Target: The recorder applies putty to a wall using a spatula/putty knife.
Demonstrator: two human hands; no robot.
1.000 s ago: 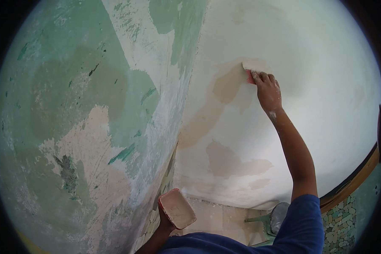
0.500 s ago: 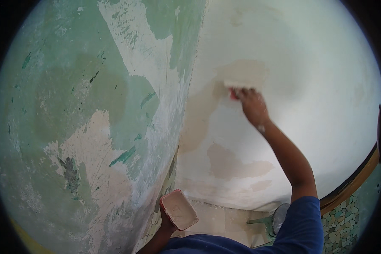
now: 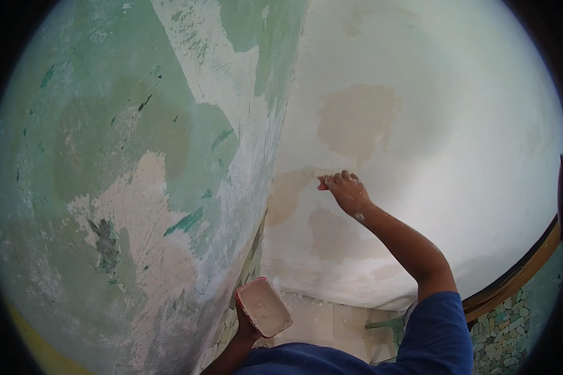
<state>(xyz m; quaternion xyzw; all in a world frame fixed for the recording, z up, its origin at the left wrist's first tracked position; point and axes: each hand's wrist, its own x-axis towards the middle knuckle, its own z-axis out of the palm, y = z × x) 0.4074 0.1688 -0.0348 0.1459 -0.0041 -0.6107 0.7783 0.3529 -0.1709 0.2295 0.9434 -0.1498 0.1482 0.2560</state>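
I see the scraper point(image 3: 323, 185) pressed flat against the white wall point(image 3: 456, 144), only a bit of its red handle showing past the fingers. My right hand point(image 3: 348, 191) has its grip clenched around that handle, knuckles up, skin dusted with white filler. The blade itself is mostly hidden between the hand and the wall, so I cannot tell how much filler sits on it. It rests at the upper edge of a tan damp patch point(image 3: 291, 195), just right of the inside corner where the two walls meet.

Another tan patch point(image 3: 356, 122) lies above the hand, and one more point(image 3: 331, 234) sits below it, all on the same white wall.

Lower down, my left hand point(image 3: 247, 325) comes up from the bottom edge and grips a small red tray point(image 3: 264, 306) from beneath, fingers closed under it. The tray is tilted, its inside coated with pale filler. It hangs close to the corner, well apart from the scraper.

To the left stands the green wall point(image 3: 106, 144), its paint scraped away in wide streaks that bare pinkish plaster point(image 3: 144, 219). My blue sleeve point(image 3: 435, 337) fills the lower right. Beyond it, a wooden rail point(image 3: 513, 275) curves above a strip of small mosaic tiles point(image 3: 503, 331). The pale floor point(image 3: 319, 319) shows under the tray.
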